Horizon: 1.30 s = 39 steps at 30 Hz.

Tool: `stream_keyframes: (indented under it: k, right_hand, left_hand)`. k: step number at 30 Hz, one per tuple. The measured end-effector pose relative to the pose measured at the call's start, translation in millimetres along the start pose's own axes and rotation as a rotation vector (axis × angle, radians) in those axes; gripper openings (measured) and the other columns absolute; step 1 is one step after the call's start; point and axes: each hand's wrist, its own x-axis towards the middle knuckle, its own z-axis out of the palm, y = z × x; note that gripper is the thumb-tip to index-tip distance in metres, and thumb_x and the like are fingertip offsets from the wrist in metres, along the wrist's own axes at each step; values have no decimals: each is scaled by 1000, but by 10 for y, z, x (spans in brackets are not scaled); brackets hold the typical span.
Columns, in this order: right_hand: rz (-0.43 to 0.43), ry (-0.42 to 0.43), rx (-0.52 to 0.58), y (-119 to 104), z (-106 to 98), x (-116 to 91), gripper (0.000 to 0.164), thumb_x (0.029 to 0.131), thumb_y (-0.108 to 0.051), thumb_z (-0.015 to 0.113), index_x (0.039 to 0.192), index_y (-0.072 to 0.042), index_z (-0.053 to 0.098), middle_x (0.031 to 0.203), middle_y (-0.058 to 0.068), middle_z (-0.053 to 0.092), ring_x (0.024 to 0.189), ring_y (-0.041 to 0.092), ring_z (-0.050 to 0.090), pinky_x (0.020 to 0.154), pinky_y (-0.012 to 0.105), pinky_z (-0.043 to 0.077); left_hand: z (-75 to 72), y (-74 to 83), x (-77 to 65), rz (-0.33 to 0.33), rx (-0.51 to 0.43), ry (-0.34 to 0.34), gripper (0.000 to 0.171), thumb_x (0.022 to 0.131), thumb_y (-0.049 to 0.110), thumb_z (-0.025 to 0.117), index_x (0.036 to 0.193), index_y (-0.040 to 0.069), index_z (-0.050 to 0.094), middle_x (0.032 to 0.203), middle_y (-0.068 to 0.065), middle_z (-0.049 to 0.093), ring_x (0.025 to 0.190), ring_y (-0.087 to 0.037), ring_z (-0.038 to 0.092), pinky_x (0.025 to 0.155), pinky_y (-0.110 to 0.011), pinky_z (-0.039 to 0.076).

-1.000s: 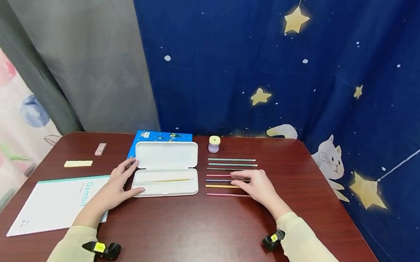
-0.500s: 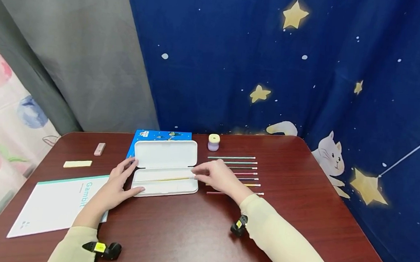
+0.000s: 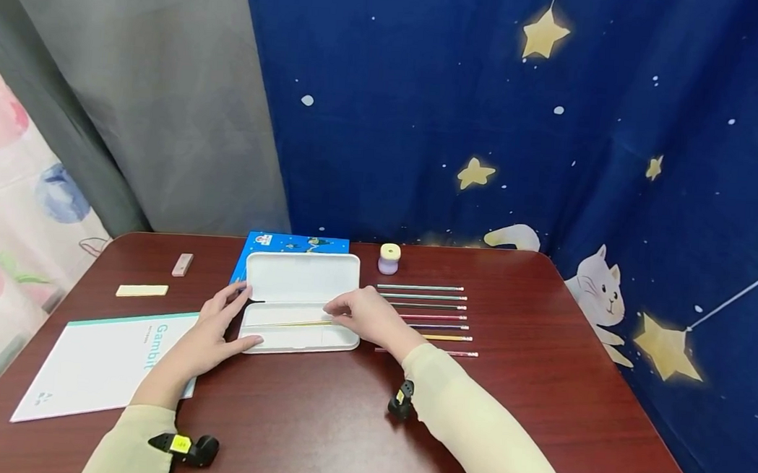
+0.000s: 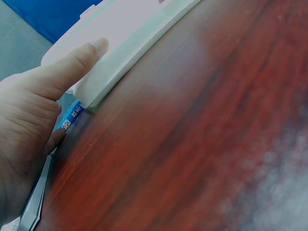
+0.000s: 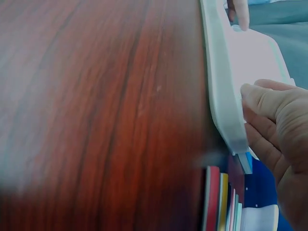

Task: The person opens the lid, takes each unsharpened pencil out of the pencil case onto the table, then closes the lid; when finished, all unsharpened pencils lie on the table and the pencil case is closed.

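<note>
An open white pencil case (image 3: 299, 341) lies on the table, its lid (image 3: 302, 278) tipped back. Inside it is a thin yellow pencil (image 3: 305, 324). My left hand (image 3: 213, 331) rests at the case's left end, fingers spread, thumb laid on the near edge; the left wrist view shows this thumb (image 4: 79, 62) nearly straight. Over the right part of the case, my right hand (image 3: 374, 319) has its thumb and fingers at the pencil's right end, which they cover. In the right wrist view the thumb (image 5: 264, 101) reaches over the case wall; whether it pinches the pencil is hidden.
Several pencils (image 3: 442, 317) lie in a row right of the case, partly under my right hand. A yellow-and-lilac spool-shaped item (image 3: 388, 259) stands behind. A blue book (image 3: 297, 244) lies under the lid. At left are a notebook (image 3: 97, 364), a pale-yellow strip (image 3: 142, 291) and an eraser (image 3: 182, 265).
My right hand has moved left from above the pencil row to the right part of the case. My left hand and the case have stayed in place.
</note>
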Motion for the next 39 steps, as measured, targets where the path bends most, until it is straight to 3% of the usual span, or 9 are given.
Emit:
stream_keyframes:
  k: [16,21,27,32,39]
  right_hand:
    - [-5,-22,-213,-113,117,154,15,97,-19,77,108,-26,84,105,-14,78,98,5,70,91,21,55]
    - [-31,-24,-252,-115,130,150,17,98,-19,76,111,-26,84,107,-12,78,102,7,71,93,22,55]
    - [-116,120,-177,-29,106,74,17,97,-19,77,112,-24,84,108,-9,78,104,6,71,92,20,55]
    - [-156,229,-64,98,-44,-121,15,97,-17,77,109,-22,84,106,-7,76,100,8,69,87,22,55]
    - [-116,354,29,551,-309,-528,12,94,-14,80,103,-20,85,101,-8,75,92,8,68,79,28,58]
  left_hand:
    - [15,-5,-2,-4,-1,3,103,90,47,80,167,10,22,170,-20,17,149,-47,20,111,-74,33]
    - [26,-17,-9,-2,-4,6,103,90,47,80,167,11,23,170,-20,17,149,-47,20,111,-74,33]
    - [23,-43,-3,13,4,13,102,90,46,80,167,9,24,169,-20,18,148,-47,21,111,-73,34]
    - [43,-49,-7,12,7,9,102,91,48,79,167,10,24,169,-21,18,148,-47,21,110,-74,34]
    - [68,-46,-4,17,6,27,102,91,47,80,167,11,24,169,-21,19,147,-48,22,108,-76,34]
